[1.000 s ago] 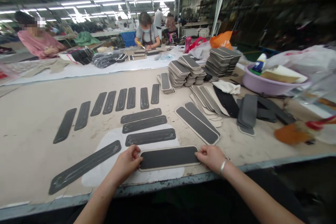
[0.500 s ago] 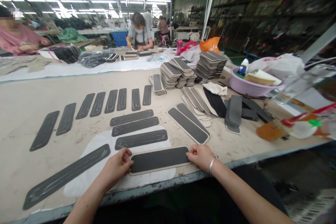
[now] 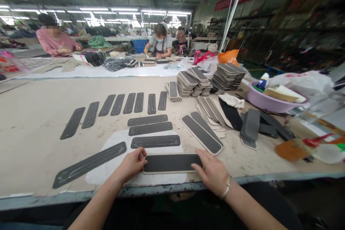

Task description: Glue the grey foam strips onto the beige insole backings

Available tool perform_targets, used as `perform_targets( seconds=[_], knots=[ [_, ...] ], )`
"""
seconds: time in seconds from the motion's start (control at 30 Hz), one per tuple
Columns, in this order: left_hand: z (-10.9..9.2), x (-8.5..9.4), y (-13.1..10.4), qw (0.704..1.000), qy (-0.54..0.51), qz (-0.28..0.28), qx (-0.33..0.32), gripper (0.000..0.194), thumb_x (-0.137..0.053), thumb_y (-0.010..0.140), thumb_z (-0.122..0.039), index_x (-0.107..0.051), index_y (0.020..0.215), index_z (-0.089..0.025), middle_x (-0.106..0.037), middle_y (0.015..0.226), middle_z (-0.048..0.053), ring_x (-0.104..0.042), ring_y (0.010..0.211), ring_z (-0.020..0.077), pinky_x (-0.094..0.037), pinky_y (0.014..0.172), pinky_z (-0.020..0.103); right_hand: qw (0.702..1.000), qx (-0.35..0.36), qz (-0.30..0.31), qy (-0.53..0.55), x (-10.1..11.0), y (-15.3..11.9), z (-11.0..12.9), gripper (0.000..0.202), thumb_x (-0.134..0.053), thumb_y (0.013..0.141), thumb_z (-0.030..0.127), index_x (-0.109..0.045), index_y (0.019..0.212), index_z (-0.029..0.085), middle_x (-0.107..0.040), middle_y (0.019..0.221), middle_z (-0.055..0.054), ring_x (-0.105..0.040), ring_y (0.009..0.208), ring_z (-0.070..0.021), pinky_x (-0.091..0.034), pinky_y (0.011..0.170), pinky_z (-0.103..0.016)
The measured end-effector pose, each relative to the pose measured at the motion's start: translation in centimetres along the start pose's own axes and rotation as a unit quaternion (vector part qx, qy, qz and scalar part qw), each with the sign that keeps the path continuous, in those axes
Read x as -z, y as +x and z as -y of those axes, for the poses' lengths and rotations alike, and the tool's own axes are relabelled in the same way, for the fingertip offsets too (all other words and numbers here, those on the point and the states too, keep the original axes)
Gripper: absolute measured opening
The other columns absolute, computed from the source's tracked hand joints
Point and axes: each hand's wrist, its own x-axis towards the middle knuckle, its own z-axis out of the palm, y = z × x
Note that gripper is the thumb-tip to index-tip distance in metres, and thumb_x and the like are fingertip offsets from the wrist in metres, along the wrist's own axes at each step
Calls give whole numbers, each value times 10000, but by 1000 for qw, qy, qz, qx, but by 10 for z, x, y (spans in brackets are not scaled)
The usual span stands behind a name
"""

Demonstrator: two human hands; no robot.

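Observation:
A long dark grey panel with a pale border (image 3: 171, 163) lies flat near the table's front edge, on a white sheet (image 3: 110, 158). Its left end is pinched between the thumb and curled fingers of my left hand (image 3: 133, 163). My right hand (image 3: 212, 170) rests on the other end, thumb and fingers stretched apart over the surface. Just behind is a dark strip with glossy streaks (image 3: 155, 141). A longer streaked strip (image 3: 90, 164) lies slanted to the left. Two pale-edged panels (image 3: 202, 133) overlap beyond my right hand.
Several dark strips (image 3: 118, 105) lie in a row farther back. Stacked panels (image 3: 185, 82), a purple basin (image 3: 275, 99) and a bottle of amber liquid (image 3: 289, 149) stand to the right. Co-workers, one in a pink top (image 3: 56, 39), sit across the table.
My right hand has gone from pinching the panel's right end to lying spread over it. My left hand keeps its pinch. The whole view has shifted, with things appearing farther right.

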Motion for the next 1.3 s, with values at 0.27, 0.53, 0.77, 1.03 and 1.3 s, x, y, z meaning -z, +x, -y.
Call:
perform_targets(
  seconds=[0.27, 0.53, 0.77, 1.03, 1.3],
  knots=[
    [6, -3, 3, 999, 24, -6, -21, 86, -471, 696, -178, -464, 770, -222, -544, 547, -77, -581, 529, 122, -383, 540, 209, 980, 141, 118, 81, -61, 27, 116, 766, -377, 871, 563, -201, 1429, 68, -128, 1506, -149, -39, 1388, -255, -88, 1125, -479],
    [1, 1, 2, 999, 18, 22, -15, 65, -487, 723, -194, -448, 764, -225, -557, 560, -70, -599, 557, 136, -380, 567, 224, 990, 16, 137, -11, -39, 6, 35, 774, -410, 854, 573, -191, 1443, 122, -129, 1511, -93, -95, 1386, -245, -111, 1126, -450],
    [0, 3, -1, 995, 88, -31, -22, 87, -512, 714, -166, -484, 775, -222, -569, 582, -46, -573, 612, 155, -353, 592, 238, 987, -38, 115, -101, -38, -15, -17, 758, -323, 869, 591, -187, 1441, 112, -147, 1506, -97, -115, 1383, -244, -138, 1111, -481],
    [-58, -33, -38, 942, 235, -71, -227, 537, -405, 869, -461, -395, 1315, -162, -460, 1351, 144, -403, 1253, 283, -310, 1017, 398, 989, -6, 37, -142, -60, -19, -25, 738, -343, 855, 595, -314, 1401, 100, -276, 1465, -118, -219, 1356, -267, -210, 1082, -500],
    [-21, -37, -30, 910, 289, 70, -289, 756, -347, 857, -582, -136, 1444, -155, -114, 1516, 151, -95, 1396, 295, -133, 1116, 483, 989, 3, 23, -147, -63, -20, -28, 715, -345, 855, 584, -332, 1396, 117, -291, 1459, -112, -242, 1348, -271, -235, 1072, -498]
  ],
)
